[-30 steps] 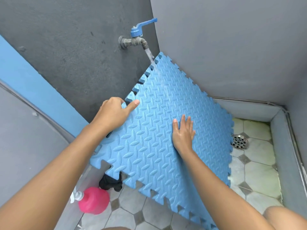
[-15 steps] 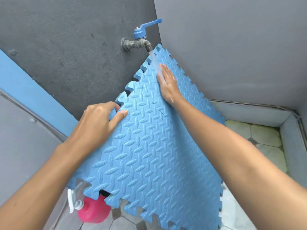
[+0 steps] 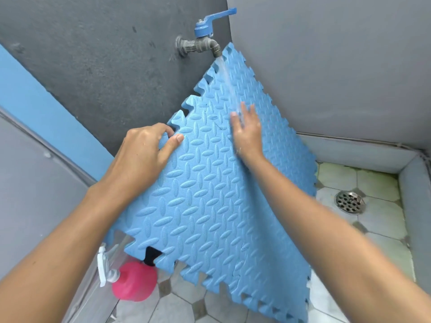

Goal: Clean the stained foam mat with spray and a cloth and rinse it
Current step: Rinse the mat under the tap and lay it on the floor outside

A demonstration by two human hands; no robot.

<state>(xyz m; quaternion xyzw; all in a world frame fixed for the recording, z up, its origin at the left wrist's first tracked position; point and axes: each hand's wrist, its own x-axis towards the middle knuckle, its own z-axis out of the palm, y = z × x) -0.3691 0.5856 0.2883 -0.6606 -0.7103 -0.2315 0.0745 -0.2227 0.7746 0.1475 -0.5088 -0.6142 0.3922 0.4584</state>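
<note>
Under the wall tap (image 3: 202, 43) in the corner of a tiled wash bay, we see the blue foam mat (image 3: 210, 194) held up on a slant, one corner pointing up at the spout, the opposite corner down toward the floor tiles (image 3: 382, 220). It is square with jigsaw edges, so no real long axis; the diagonal runs from upper centre to lower right. Its patterned face is turned toward us, the back leaning toward the grey wall (image 3: 326, 66).

Water (image 3: 229, 82) runs from the tap onto the top part of the mat and down to our right hand (image 3: 247, 131). That hand lies flat and open on the mat face, fingers spread and pointing up, holding nothing; it is blurred.

Our left hand (image 3: 144, 150) grips the mat's left toothed edge, thumb pressed on the front, fingers curled round behind.

Below the mat's lower left edge a pink spray bottle (image 3: 135, 285) with a white trigger head stands on the floor, partly hidden by the mat. A dark thing (image 3: 151, 255) shows through a notch in the mat edge just above the bottle; we cannot tell what it is. A round metal drain (image 3: 349, 202) sits in the floor to the right, apart from the mat. Blue band (image 3: 46, 117) on the left wall.
</note>
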